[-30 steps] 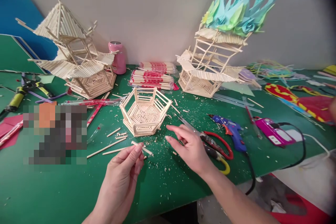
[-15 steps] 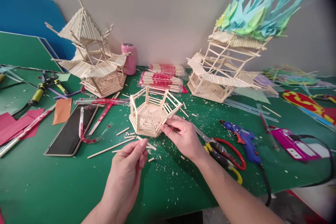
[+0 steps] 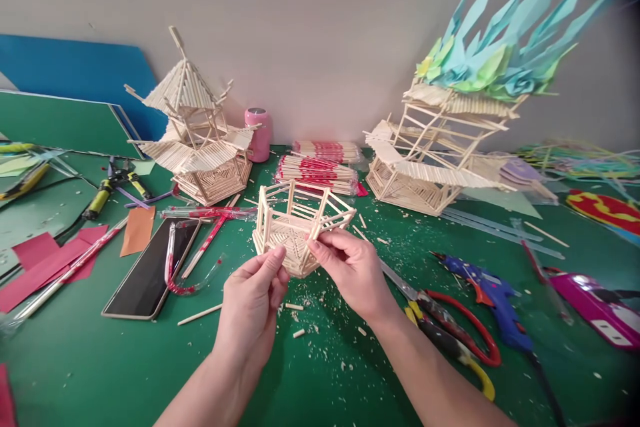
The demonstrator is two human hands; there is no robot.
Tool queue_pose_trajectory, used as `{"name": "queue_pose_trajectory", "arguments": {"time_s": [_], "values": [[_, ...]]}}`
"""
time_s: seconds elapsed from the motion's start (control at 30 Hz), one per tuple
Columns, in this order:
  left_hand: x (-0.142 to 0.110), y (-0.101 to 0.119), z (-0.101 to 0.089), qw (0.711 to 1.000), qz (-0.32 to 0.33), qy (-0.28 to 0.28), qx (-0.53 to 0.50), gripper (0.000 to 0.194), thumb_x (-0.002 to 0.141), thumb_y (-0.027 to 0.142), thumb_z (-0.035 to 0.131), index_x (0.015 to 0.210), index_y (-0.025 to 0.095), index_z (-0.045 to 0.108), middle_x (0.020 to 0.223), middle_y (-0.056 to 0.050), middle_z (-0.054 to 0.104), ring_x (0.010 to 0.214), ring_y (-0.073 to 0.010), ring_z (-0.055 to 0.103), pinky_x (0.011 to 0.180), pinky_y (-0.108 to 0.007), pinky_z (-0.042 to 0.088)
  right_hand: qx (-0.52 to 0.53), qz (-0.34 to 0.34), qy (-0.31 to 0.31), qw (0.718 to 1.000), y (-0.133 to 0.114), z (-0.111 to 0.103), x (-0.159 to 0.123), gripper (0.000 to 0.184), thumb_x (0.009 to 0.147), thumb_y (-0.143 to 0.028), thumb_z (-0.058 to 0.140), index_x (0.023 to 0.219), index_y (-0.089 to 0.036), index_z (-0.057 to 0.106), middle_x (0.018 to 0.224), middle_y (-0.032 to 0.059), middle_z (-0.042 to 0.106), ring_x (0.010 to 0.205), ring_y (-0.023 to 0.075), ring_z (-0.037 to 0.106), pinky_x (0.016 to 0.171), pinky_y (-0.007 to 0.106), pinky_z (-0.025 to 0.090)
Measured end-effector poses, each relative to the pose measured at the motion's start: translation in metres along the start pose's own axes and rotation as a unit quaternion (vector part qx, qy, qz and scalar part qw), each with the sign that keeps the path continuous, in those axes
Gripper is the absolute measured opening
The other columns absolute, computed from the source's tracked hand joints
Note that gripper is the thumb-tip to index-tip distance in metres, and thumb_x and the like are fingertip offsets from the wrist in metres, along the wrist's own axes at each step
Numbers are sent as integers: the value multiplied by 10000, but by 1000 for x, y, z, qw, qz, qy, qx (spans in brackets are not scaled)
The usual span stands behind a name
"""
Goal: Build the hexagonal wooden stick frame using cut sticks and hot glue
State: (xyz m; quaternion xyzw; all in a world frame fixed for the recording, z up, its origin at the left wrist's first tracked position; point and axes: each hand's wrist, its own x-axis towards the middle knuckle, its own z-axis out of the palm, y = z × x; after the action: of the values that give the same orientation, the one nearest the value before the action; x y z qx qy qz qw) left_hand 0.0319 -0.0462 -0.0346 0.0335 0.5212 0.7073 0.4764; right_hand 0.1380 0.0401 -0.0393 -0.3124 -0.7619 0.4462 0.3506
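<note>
A small six-sided model made of thin wooden sticks (image 3: 291,239), with a slatted floor, corner posts and rails, is held tilted in front of me. My left hand (image 3: 254,297) pinches its near left edge between thumb and fingers. At the near right, my right hand (image 3: 353,273) is closed on the corner by a post. The fingertips cover parts of the near edge, and whether a loose stick is also in the left fingers cannot be made out. Cut stick pieces (image 3: 299,333) and crumbs lie on the green table below.
Two larger stick pavilions stand behind, one left (image 3: 200,160) and one right (image 3: 425,173) topped with blue paper. Stick bundles (image 3: 315,173) lie between them. Scissors (image 3: 450,320) and a blue glue gun (image 3: 485,293) are at right, a phone (image 3: 153,270) at left.
My left hand has come up from below the model to its near left edge; a short stick seen at its fingertips no longer shows. My right hand keeps its grip. The view has shifted.
</note>
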Motion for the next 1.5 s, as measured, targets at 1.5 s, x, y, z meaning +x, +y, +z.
{"name": "queue_pose_trajectory", "arguments": {"time_s": [1.5], "values": [[11, -2, 7, 998, -31, 38, -43, 355, 437, 318, 844, 589, 115, 596, 376, 71, 481, 365, -2, 385, 414, -107, 310, 62, 19, 24, 998, 3, 7, -2, 191, 815, -281, 584, 709, -137, 651, 646, 4, 571, 571, 104, 488, 521, 213, 390]]}}
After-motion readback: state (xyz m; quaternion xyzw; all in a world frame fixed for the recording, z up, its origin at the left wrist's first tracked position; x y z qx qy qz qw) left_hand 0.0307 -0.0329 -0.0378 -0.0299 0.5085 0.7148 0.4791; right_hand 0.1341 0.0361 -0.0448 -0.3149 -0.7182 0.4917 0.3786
